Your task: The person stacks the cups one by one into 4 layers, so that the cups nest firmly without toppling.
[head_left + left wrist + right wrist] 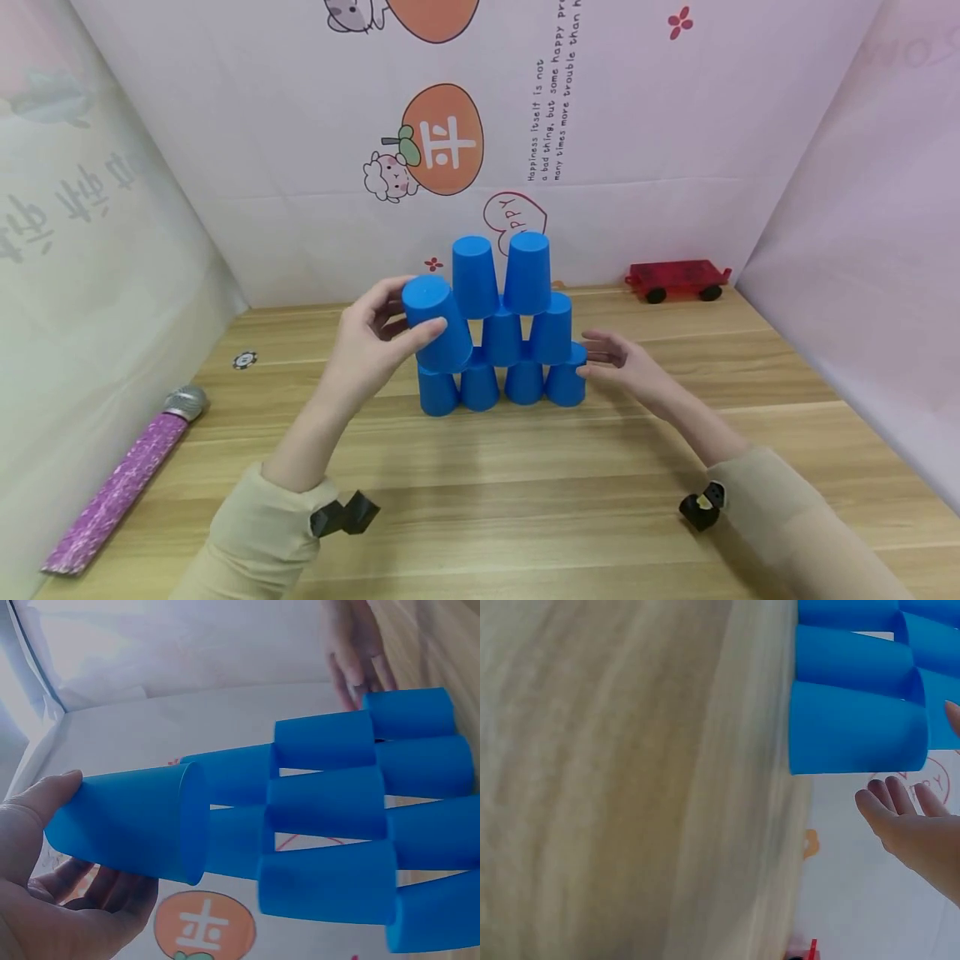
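Observation:
An upside-down blue cup [444,333] is in my left hand [367,337], gripped between thumb and fingers. In the left wrist view this held cup [124,825] is apart from the stack. Behind it stands a stack of upside-down blue cups: several along the bottom row [480,387], three in the middle row, of which the right one [552,331] shows well, and two on top [474,279]. My right hand [626,367] is beside the rightmost bottom cup [855,727], fingers extended and holding nothing. Whether a fingertip touches that cup cannot be made out.
On the wooden table [480,517], a purple microphone [127,479] lies at the left, near a small black-and-white chip [244,360]. A red toy wagon [677,279] stands at the back right. Printed cloth walls [300,167] enclose the back and sides.

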`<state>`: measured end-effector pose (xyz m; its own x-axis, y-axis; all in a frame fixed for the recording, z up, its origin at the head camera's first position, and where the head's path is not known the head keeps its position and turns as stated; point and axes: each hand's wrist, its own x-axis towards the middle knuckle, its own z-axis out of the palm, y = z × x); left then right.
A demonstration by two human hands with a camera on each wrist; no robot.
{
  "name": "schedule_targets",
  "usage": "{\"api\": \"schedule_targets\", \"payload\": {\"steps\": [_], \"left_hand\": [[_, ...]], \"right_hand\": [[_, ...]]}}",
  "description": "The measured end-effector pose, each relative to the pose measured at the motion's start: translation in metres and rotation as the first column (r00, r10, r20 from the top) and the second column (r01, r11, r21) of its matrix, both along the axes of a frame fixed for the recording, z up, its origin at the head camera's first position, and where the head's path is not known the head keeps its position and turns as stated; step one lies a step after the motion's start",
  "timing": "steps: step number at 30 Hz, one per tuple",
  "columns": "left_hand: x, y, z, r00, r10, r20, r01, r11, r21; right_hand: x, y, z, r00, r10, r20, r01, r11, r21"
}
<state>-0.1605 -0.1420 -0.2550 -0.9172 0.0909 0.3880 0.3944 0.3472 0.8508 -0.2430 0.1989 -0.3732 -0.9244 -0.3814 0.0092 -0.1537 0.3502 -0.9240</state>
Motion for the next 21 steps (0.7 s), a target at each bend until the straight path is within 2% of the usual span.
{"api": "schedule_targets", "payload": {"steps": [11,21], "left_hand": [[-0.016,0.010,0.044,0.996,-0.024,-0.090,0.022,1.000,-0.018],[-0.028,0.021,0.062,0.992,-0.026,-0.126,0.025,1.000,-0.010]], "right_hand": [[-0.007,-0.003,-0.011,0.998,0.050,0.045,-0.052,0.997,0.049],[-0.012,-0.008,-0.014,0.997,0.043,0.062,-0.047,0.996,0.073]]}}
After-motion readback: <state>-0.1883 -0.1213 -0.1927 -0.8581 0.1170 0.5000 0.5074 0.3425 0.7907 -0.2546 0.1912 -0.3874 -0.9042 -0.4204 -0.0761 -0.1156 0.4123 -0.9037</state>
